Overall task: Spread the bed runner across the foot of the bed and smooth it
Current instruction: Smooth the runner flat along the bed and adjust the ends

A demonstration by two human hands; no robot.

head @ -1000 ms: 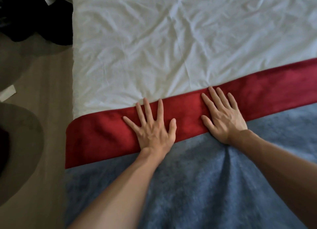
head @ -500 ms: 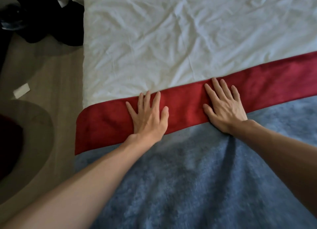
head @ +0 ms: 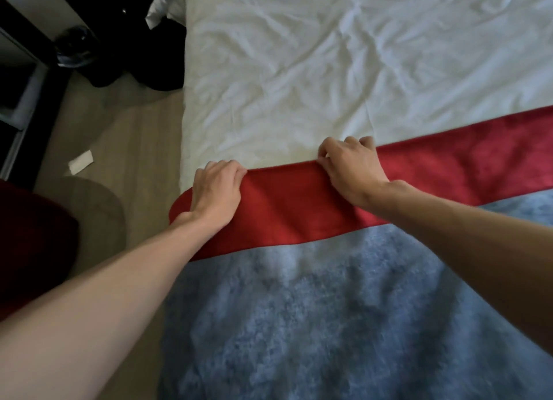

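Your one view comes from the camera on your head, looking forward and steeply down over the bed (head: 329, 70) from its foot. It sits close: your forearms enter from the two lower corners, and the left hand (head: 217, 190) and right hand (head: 351, 167) land just above mid-frame on the runner (head: 284, 211), which crosses the frame on a slant, higher at the right. The bed fills the middle and right; a strip of floor (head: 137, 148) runs down the left.
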